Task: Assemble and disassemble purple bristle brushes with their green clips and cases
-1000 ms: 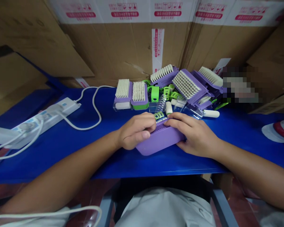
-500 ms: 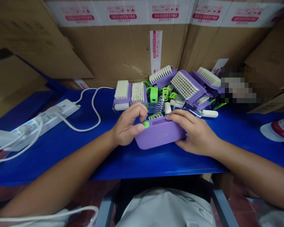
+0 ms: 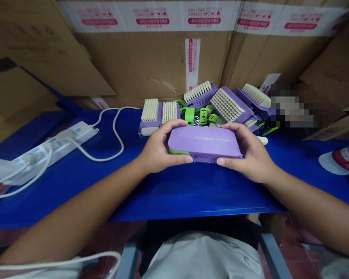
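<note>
Over the table (image 3: 192, 197) — left hand (image 3: 158, 147), right hand (image 3: 250, 153) — hold a purple case (image 3: 205, 142).

Premises: a packing or assembly workroom. Taped cartons (image 3: 151, 66) are stacked behind a blue counter (image 3: 192, 197) carrying a power strip (image 3: 66, 139) and loose purple brushes (image 3: 227, 104).

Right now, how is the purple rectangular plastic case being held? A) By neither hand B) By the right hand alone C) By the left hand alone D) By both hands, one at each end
D: the left hand grips one short end of the purple rectangular plastic case, and the right hand grips the other.
</note>
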`<state>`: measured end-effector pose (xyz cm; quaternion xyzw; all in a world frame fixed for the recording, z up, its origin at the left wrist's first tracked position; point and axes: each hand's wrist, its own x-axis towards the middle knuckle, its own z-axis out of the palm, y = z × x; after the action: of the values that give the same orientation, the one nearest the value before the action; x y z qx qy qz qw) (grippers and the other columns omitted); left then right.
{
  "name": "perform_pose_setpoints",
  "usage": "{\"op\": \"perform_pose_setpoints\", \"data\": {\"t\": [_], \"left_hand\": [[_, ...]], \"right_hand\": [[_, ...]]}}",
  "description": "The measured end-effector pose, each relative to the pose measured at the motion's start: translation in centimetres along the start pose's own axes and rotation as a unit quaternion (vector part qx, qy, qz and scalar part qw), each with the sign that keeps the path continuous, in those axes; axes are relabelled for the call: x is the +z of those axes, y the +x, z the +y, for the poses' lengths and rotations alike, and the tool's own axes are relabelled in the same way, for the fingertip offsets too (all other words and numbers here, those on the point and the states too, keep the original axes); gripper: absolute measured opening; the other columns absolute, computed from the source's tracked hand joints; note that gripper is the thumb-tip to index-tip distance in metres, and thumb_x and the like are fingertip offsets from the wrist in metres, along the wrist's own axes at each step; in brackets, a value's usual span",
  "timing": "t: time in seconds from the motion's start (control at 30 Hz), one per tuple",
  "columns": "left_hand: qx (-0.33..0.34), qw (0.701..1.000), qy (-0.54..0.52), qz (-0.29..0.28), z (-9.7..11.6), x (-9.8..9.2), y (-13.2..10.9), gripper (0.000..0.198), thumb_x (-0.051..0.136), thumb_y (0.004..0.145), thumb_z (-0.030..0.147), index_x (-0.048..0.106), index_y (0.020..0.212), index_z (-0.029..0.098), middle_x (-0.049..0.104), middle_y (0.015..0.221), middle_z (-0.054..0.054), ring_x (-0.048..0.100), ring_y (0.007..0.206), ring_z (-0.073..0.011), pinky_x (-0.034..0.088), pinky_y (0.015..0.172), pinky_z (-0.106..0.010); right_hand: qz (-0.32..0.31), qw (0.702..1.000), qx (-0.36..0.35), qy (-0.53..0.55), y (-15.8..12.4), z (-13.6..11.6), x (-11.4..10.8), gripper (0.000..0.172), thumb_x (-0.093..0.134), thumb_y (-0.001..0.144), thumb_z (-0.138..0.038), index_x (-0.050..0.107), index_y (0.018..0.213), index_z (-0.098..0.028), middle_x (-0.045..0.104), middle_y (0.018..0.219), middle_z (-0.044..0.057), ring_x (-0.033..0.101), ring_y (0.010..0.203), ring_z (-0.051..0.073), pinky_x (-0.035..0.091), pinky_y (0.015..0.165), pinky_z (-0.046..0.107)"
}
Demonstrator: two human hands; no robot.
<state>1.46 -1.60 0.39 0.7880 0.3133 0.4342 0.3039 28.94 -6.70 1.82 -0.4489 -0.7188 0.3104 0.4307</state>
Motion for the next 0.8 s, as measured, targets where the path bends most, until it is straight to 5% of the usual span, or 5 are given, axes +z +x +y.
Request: {"op": "perform_pose_setpoints", "data": {"t": [0.4, 0.6, 0.8], "left_hand": [[-0.024, 0.977, -0.209, -0.018, -0.1, 0.3, -0.1, 0.075, 0.092, 0.068, 0.045, 0.062, 0.133, 0.022, 0.065, 0.124, -0.010, 0.066, 0.111, -0.0254, 0.057, 0.095, -0.034], [0.001, 0.985, -0.170, -0.019, -0.2, 0.0, 0.0, 0.074, 0.092, 0.069, 0.048, 0.061, 0.133, 0.026, 0.064, 0.123, -0.009, 0.066, 0.106, -0.0242, 0.057, 0.090, -0.035], [0.134, 0.990, -0.039, -0.021, -1.3, -0.7, 0.0, 0.086, 0.091, 0.061, 0.052, 0.058, 0.135, 0.023, 0.063, 0.127, -0.012, 0.063, 0.115, -0.0292, 0.055, 0.099, -0.043]], "right_hand": [[0.012, 0.997, 0.039, 0.061, 0.4, -0.1, -0.4, 0.075, 0.091, 0.065, -0.062, 0.059, 0.122, -0.024, 0.070, 0.120, 0.007, 0.070, 0.105, 0.027, 0.061, 0.088, 0.040], [0.001, 0.999, 0.019, 0.043, 0.4, 0.1, -0.5, 0.074, 0.090, 0.068, -0.061, 0.056, 0.124, -0.026, 0.069, 0.123, 0.008, 0.069, 0.106, 0.027, 0.060, 0.087, 0.040], [-0.061, 0.995, -0.074, -0.036, 0.3, 0.4, -0.9, 0.076, 0.088, 0.073, -0.053, 0.050, 0.134, -0.027, 0.063, 0.138, 0.011, 0.065, 0.122, 0.031, 0.058, 0.098, 0.044]]}}
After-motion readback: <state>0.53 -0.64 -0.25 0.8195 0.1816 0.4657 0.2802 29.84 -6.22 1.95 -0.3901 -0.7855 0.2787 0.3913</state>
